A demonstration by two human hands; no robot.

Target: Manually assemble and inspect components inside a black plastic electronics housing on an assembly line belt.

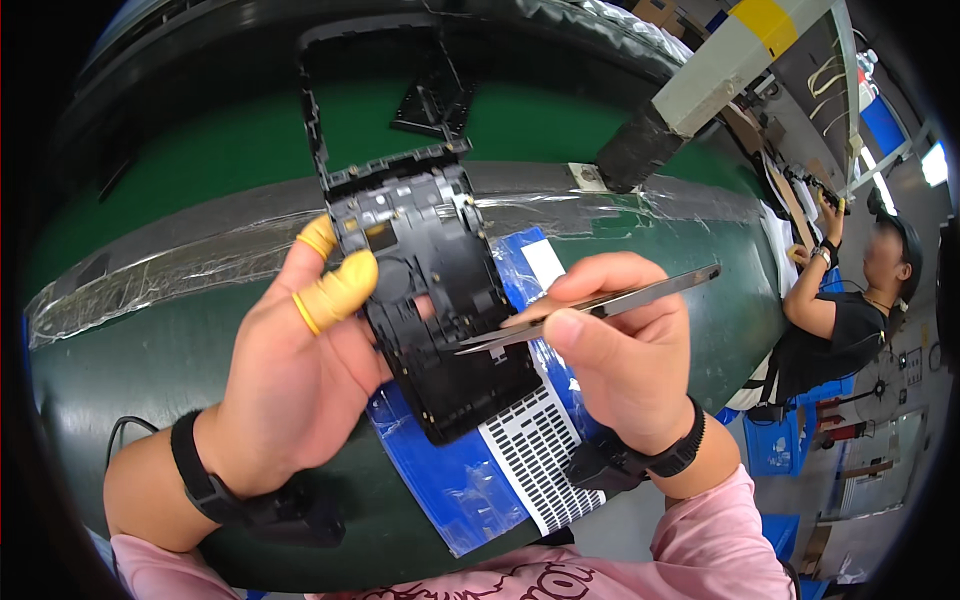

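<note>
My left hand (285, 375), with yellow finger cots on two fingers, grips a black plastic device housing (440, 260) by its left side. Ribs, clips and small metal spots cover the housing's inner face. An open black rectangular frame (312, 120) extends past its far end; whether the two are joined I cannot tell. Metal tweezers (655, 290) are pinched in my right hand (635, 375), their tips over the housing's lower part. Anything between the tips is too small to make out. Under the housing lies a white sheet with rows of small black rectangles (545, 460).
That sheet rests on a blue board (450, 500) on the green bench (180, 400). A tape-covered strip (200, 245) crosses the bench. Beyond it lies a black part (425, 105). A grey post (700, 90) rises at the far right. Another person (835, 300) works farther right.
</note>
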